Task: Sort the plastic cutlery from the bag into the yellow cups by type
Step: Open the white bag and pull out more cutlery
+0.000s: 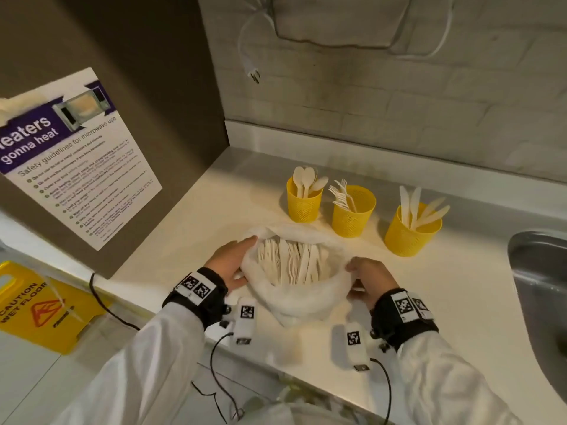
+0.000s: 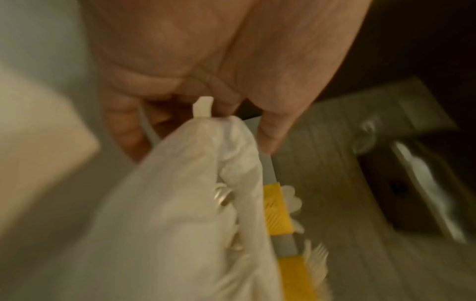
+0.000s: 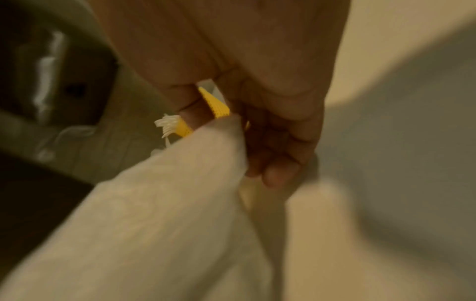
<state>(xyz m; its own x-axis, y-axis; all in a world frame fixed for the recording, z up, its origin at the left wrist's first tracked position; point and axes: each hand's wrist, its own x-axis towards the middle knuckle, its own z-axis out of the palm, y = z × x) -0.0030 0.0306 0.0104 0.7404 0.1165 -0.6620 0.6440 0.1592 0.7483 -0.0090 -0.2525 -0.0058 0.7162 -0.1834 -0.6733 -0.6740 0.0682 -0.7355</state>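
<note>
Risk first: thin white plastic bag (image 1: 302, 297) slumped on pale surface (image 1: 445, 302), mouth held wide by both hands. Left hand (image 1: 228, 265) at left rim, thumb and fingers curled onto the film; wrist view confirms a pinch on a fold of it. Right hand (image 1: 369, 279) at right rim, fingers curled round bunched film; closed on the bag likewise. White plastic cutlery (image 1: 291, 263) packed inside as a dense mixed bundle, types hard to separate by eye.

Possible failures, judged from present layout:
- Film slippery and soft; release of either rim likely to let the mouth collapse over the bundle.
- Tangled tines and handles; several pieces of different type likely to lift together, hence mis-sorting.
- Light cups; a nudge from a long handle could tip one.

Three yellow perforated plastic cups beyond the bag, well apart from it: spoon cup (image 1: 303, 204), fork cup (image 1: 352, 214), knife cup (image 1: 411, 231). Each already partly stocked.

View differences:
- Head view alone: bag contents, all three cups, steel sink (image 1: 540, 289) at right.
- Left wrist view: thumb-side pinch, spoon and fork cups edge-on past the bag; blurred.
- Right wrist view: curled fingers (image 3: 280, 175) under the film, hidden from above.
</note>
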